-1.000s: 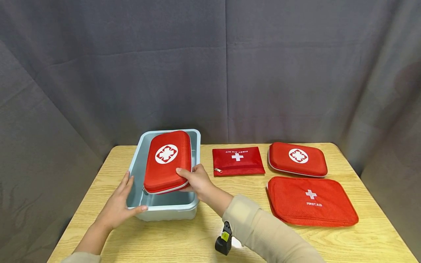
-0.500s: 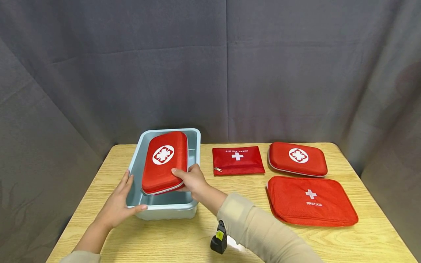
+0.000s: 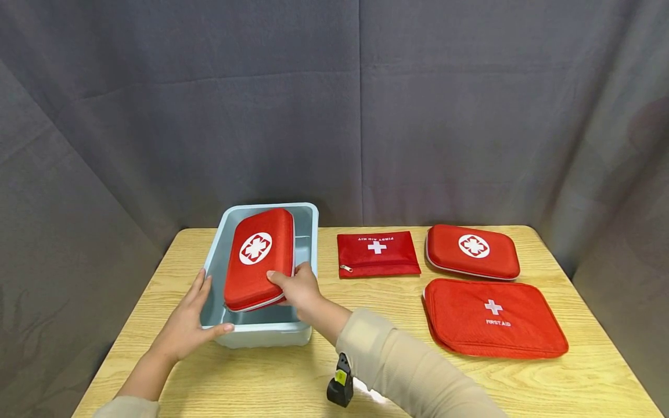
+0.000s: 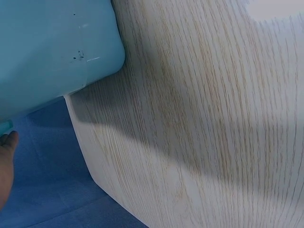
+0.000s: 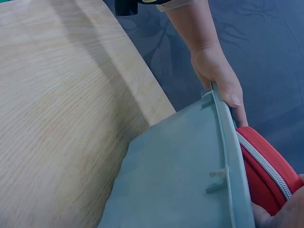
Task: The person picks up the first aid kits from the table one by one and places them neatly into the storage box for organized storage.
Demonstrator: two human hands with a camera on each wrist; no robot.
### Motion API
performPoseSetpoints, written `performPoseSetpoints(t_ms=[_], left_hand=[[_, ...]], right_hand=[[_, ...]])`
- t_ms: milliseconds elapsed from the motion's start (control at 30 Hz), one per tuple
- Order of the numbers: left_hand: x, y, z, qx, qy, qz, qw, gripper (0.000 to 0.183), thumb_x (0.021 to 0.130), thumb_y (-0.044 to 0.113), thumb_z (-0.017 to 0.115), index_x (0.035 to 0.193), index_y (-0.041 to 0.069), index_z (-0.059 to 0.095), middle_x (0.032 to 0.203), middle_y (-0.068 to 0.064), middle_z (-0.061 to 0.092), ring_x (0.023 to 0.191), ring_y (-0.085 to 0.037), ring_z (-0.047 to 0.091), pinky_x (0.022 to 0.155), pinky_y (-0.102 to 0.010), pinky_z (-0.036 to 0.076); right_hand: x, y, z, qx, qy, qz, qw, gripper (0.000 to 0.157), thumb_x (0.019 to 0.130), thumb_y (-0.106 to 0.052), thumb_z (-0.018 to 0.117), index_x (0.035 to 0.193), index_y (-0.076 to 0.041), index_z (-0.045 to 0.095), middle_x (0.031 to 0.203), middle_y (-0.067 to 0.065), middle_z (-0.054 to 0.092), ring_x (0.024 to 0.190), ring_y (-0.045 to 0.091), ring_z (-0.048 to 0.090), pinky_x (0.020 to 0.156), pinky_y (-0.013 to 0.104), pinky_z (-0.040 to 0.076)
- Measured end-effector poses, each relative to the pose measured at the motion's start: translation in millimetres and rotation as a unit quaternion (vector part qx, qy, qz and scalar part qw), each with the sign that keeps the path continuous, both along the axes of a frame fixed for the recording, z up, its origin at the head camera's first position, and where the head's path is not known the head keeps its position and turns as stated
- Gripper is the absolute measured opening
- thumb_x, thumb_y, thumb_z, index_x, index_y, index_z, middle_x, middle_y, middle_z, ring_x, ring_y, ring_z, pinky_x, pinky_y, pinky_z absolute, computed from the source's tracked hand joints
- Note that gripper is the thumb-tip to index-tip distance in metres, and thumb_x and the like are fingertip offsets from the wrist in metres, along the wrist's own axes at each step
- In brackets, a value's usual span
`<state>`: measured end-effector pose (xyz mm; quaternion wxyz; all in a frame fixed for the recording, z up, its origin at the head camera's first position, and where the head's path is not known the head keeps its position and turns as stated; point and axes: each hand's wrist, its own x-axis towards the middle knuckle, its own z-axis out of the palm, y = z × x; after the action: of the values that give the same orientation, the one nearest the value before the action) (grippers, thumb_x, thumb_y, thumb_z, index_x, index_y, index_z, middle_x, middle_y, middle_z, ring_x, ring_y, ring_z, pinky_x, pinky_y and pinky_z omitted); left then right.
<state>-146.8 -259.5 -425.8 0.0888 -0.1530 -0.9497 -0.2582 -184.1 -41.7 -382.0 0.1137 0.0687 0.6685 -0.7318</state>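
Observation:
My right hand grips a red hard-shell first-aid case by its near right corner, thumb on top, other fingers hidden beneath. The case, with a white round cross emblem, is tilted within the opening of a pale blue plastic bin. In the right wrist view the zipper of the case shows just past the rim. My left hand rests at the bin's near left corner, fingers extended along the left rim and thumb along the front one. The left wrist view shows mostly the bin's outer wall.
To the right of the bin lies a flat red zip pouch. Farther right are another red hard case and a larger red first-aid bag. A grey curtain hangs behind the wooden table.
The first-aid case has shifted slightly left and down at its near end, tilting more, with my right hand following it. My left hand stays at the bin's corner.

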Motion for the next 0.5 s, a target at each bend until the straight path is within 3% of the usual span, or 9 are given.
performPoseSetpoints(t_ms=[500], left_hand=[[-0.6, -1, 1.2, 0.003, -0.019, -0.004, 0.9998, 0.098, 0.065, 0.041, 0.071, 0.133, -0.008, 0.02, 0.141, -0.017, 0.008, 0.121, -0.041, 0.021, 0.085, -0.057, 0.03]], right_hand=[[4.8, -12, -11.5, 0.005, -0.012, -0.009, 1.0, 0.03, 0.077, -0.011, 0.062, 0.093, 0.003, 0.04, 0.078, 0.011, 0.053, 0.061, 0.02, 0.061, 0.056, 0.035, 0.051]])
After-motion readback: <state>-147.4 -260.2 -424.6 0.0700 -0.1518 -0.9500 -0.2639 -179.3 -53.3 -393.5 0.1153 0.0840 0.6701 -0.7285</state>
